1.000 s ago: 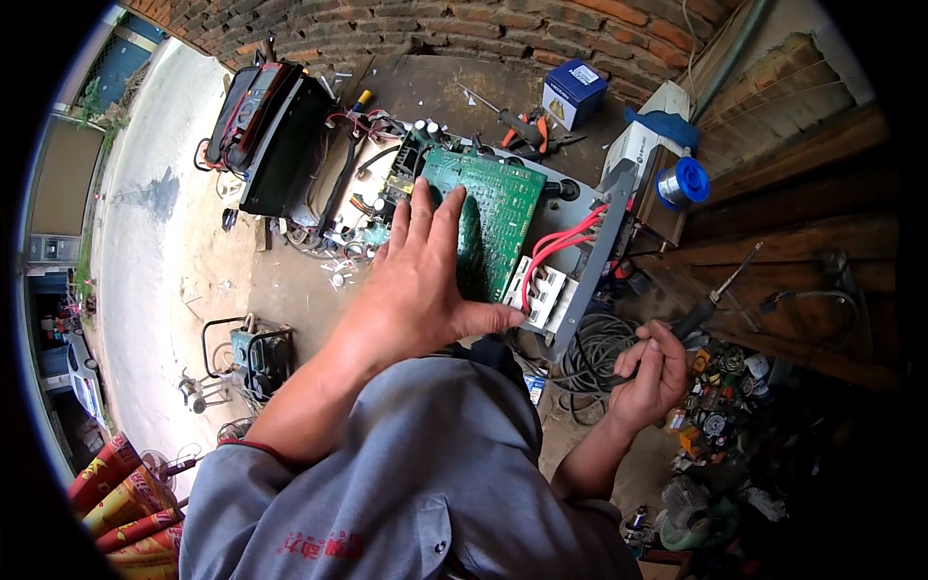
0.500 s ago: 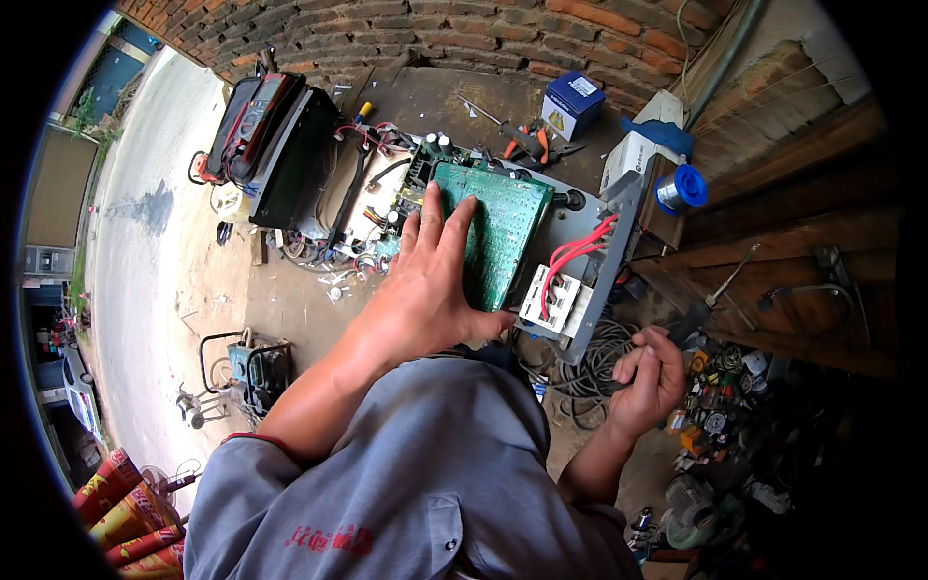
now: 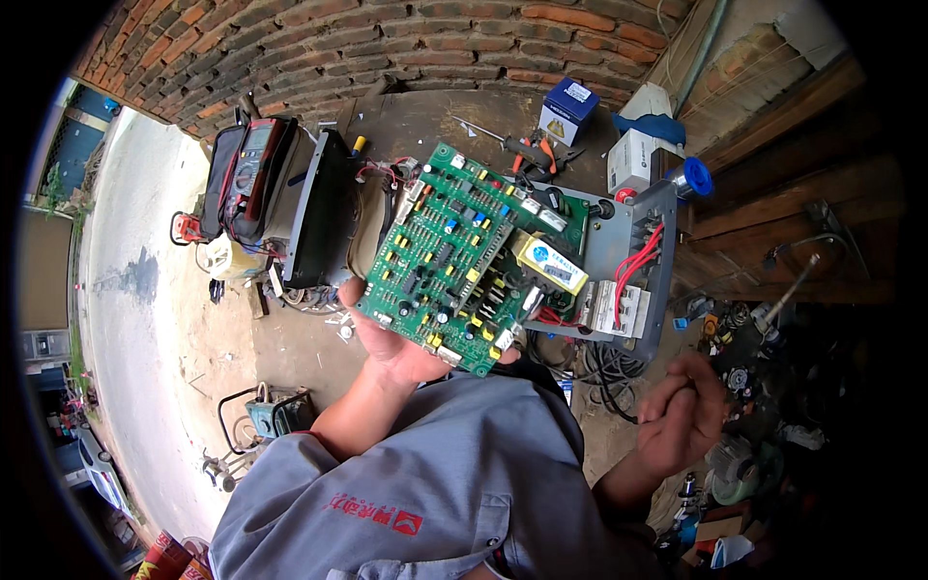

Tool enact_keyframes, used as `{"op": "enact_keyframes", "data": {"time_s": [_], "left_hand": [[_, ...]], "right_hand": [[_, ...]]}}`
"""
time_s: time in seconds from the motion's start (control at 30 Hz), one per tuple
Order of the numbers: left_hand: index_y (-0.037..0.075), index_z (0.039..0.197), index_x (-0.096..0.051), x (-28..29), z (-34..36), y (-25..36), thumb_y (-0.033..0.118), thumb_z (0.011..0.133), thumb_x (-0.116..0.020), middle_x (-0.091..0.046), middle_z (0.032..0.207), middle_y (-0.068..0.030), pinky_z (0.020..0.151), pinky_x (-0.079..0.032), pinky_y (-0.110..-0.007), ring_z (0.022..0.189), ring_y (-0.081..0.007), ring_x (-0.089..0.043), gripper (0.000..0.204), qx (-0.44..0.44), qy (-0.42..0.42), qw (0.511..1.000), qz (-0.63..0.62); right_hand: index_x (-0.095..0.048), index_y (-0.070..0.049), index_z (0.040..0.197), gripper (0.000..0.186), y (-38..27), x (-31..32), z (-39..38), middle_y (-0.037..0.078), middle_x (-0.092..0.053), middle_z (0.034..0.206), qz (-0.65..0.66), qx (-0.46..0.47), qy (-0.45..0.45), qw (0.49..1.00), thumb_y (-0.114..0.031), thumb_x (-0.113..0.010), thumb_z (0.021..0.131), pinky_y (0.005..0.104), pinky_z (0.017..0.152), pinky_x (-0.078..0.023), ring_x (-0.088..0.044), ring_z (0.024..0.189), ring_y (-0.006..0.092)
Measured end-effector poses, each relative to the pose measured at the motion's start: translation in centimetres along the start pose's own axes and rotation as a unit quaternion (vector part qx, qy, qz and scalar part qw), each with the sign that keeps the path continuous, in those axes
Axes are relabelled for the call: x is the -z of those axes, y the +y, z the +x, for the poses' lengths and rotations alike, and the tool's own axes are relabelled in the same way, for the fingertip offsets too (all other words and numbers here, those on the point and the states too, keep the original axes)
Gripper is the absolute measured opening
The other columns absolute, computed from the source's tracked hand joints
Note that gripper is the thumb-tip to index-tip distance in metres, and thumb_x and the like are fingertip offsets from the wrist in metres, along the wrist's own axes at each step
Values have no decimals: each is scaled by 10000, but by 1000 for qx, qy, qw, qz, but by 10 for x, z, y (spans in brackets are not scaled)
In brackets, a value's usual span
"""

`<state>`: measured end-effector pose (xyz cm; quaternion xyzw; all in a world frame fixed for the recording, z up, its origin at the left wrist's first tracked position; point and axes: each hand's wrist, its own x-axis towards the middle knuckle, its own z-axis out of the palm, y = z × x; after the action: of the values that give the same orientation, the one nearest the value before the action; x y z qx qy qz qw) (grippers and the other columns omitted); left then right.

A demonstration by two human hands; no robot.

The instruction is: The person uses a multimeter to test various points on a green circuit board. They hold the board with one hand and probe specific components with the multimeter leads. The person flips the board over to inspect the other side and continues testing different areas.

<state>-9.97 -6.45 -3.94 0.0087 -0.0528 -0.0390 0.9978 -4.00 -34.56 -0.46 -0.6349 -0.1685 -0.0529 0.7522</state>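
My left hand holds a green circuit board from underneath by its near edge, its component side facing up. Most of the fingers are hidden behind the board. Past the board's right edge lies the opened metal chassis, with a yellow-wrapped transformer, red wires and a white terminal block. My right hand, off to the right, is closed around a screwdriver whose shaft points up and away. The screwdriver's handle is dark and hard to make out.
At the back stand a blue box and orange-handled pliers. A multimeter in its case and a black panel are to the left. A blue solder spool sits beyond the chassis. Coiled cable and clutter lie below right.
My left hand has lifted the board off the chassis and turned its component side up, baring the transformer. My right hand, still with the screwdriver, has shifted slightly right and nearer.
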Motion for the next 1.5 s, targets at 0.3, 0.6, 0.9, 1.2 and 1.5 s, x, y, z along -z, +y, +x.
{"op": "enact_keyframes", "data": {"time_s": [0.3, 0.6, 0.9, 1.2, 1.5], "left_hand": [[227, 1602, -173, -15, -1, -6, 711, 767, -672, -123, 1625, -264, 956, -265, -863, 1374, -645, -233, 1086, 92, 22, 983, -157], [118, 1518, -414, -10, -4, -5, 558, 888, -508, -434, 1521, -216, 1136, -283, -654, 1365, -454, -441, 774, 117, 109, 974, -159], [81, 1471, -477, -13, -3, -2, 484, 907, -477, -492, 1474, -218, 1130, -323, -623, 1319, -435, -499, 694, 150, 182, 960, -148], [84, 1489, -451, -17, 1, -3, 471, 884, -494, -463, 1505, -199, 1150, -303, -600, 1351, -414, -468, 719, 156, 159, 968, -111], [79, 1480, -461, -15, 5, -6, 473, 885, -503, -486, 1481, -210, 1123, -346, -604, 1311, -424, -507, 715, 158, 164, 966, -123]], "right_hand": [[-443, 136, 1407, 538, 2, -76, 3, 169, -572, 1244, -8, -52, -90, 995, -96, -640, 964, 291, 905, -443, -563, 997, 157], [-343, 166, 1449, 604, 13, -91, -4, 221, -531, 1391, 83, 28, -61, 994, -67, -623, 968, 363, 1110, -354, -504, 1295, 245], [-186, 173, 1492, 814, 7, -95, 2, 286, -490, 1412, 73, 10, -47, 996, -269, -629, 971, 424, 1101, -403, -524, 1298, 321], [-204, 176, 1481, 804, 12, -87, -1, 302, -458, 1428, 79, 1, -32, 996, -287, -608, 962, 438, 1100, -407, -514, 1307, 343], [-299, 175, 1455, 821, 11, -83, -6, 264, -420, 1461, 92, 33, -36, 995, -270, -732, 918, 419, 1118, -367, -475, 1332, 313]]}}
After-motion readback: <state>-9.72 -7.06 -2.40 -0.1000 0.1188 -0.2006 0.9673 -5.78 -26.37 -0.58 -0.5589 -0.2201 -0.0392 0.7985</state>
